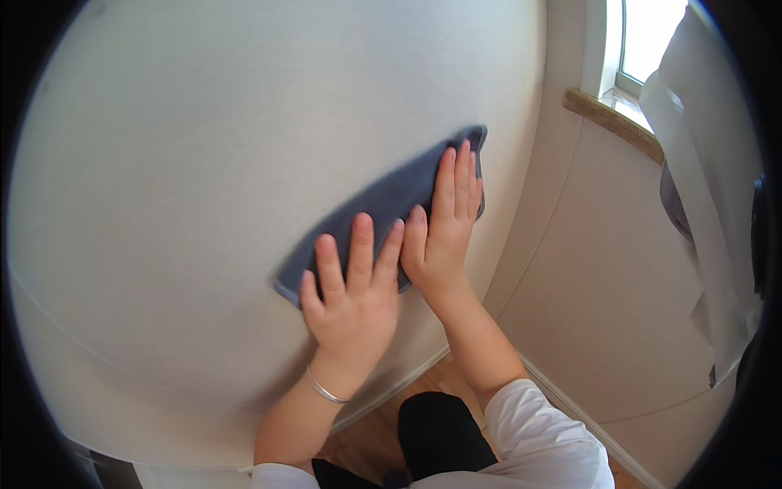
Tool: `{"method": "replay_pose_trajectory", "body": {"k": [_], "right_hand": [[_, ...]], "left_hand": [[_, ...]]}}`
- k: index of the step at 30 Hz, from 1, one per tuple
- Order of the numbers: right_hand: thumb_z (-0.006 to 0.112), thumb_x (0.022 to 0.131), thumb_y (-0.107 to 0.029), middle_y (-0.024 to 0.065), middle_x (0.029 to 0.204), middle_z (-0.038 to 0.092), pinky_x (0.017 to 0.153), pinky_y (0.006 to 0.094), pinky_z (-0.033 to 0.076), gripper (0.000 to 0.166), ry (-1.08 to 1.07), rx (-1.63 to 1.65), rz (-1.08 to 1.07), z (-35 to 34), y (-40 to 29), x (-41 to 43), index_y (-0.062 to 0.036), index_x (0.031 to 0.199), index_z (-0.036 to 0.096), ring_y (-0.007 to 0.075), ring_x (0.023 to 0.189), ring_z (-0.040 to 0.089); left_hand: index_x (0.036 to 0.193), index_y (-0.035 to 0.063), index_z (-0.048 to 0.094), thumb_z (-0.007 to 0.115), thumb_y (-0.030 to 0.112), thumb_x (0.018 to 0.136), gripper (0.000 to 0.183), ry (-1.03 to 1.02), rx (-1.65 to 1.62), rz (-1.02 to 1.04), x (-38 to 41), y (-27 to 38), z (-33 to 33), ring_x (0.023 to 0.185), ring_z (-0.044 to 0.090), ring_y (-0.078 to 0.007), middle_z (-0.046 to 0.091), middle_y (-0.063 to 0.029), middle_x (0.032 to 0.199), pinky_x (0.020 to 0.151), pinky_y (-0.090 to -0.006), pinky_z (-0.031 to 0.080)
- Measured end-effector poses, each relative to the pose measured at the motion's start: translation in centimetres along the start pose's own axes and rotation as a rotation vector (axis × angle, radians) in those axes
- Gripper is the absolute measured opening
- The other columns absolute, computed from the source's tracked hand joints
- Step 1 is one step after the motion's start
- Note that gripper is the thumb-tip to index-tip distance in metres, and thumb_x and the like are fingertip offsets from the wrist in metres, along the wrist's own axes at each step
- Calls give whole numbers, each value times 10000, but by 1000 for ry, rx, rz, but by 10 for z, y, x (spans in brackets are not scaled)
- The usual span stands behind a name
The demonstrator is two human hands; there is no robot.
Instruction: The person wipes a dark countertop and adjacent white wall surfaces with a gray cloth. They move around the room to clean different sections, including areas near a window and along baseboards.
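Observation:
A dark blue-grey cloth (391, 183) with a stitched edge lies spread on a pale wall (244, 153), slanting up to the right. My left hand (354, 293) holds its lower part flat against the wall, fingers spread. Higher up, my right hand (449, 214) presses the cloth's right end, its fingers close together and the thumb towards my left hand. The cloth's upper right corner is folded over beyond my right fingertips. A silver bangle (325, 388) circles my left wrist. My palms and part of the cloth beneath them are hidden.
Right of the wall's corner is a window (650, 43) with a brown stone sill (611, 122). Pale translucent sheeting (696, 183) hangs beside it. Below are a wooden floor (360, 437), a white baseboard (568, 400) and my black-clad leg (443, 434).

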State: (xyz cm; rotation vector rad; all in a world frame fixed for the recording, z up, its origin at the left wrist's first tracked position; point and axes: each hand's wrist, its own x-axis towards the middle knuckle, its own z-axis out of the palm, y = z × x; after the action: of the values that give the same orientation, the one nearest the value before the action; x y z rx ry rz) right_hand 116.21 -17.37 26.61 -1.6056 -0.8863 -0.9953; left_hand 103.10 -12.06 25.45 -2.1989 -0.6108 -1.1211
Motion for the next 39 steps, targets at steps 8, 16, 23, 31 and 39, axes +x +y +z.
{"method": "replay_pose_trajectory", "body": {"k": [8, 16, 23, 31, 39], "right_hand": [[519, 773, -260, 333, 1478, 139, 1102, 556, 128, 819, -34, 60, 6, -2, 65, -85, 74, 1436, 174, 498, 1367, 149], [458, 814, -160, 269, 1501, 165, 1117, 493, 145, 716, 78, 86, -25, -23, 125, 5, 24, 1452, 189, 437, 1381, 178], [370, 913, -340, 223, 1527, 127, 1127, 480, 123, 682, 126, 82, 102, -11, 170, -47, -5, 1468, 156, 392, 1408, 131], [365, 933, -436, 243, 1530, 41, 1109, 533, 86, 714, 29, 50, 196, 9, 169, -216, -58, 1485, 116, 426, 1404, 76], [446, 875, -512, 338, 1488, 55, 1036, 639, 98, 709, -35, 77, -70, 55, 6, -252, -205, 1474, 221, 513, 1354, 122]], "left_hand": [[1437, 239, 375, 455, 198, 880, 564, 84, -39, 211, -54, 48, 34, 1401, 227, -274, 279, -8, 1522, 1062, -336, 221], [1376, 209, 455, 483, 278, 900, 482, 158, -52, 176, 32, 103, 28, 1330, 374, -201, 389, -6, 1463, 1041, -330, 240], [1449, 167, 333, 424, 141, 876, 580, 43, -116, 326, 0, 133, 60, 1399, 259, -209, 262, -37, 1530, 1075, -322, 210], [1442, 204, 355, 507, 104, 836, 633, -201, 12, 612, -109, 102, 64, 1403, 233, -210, 276, -20, 1518, 1020, -239, 336], [1464, 333, 263, 391, 420, 918, 568, -57, 2, 111, -204, -36, 45, 1441, 77, -197, 112, 55, 1562, 1151, -421, 25]]}}
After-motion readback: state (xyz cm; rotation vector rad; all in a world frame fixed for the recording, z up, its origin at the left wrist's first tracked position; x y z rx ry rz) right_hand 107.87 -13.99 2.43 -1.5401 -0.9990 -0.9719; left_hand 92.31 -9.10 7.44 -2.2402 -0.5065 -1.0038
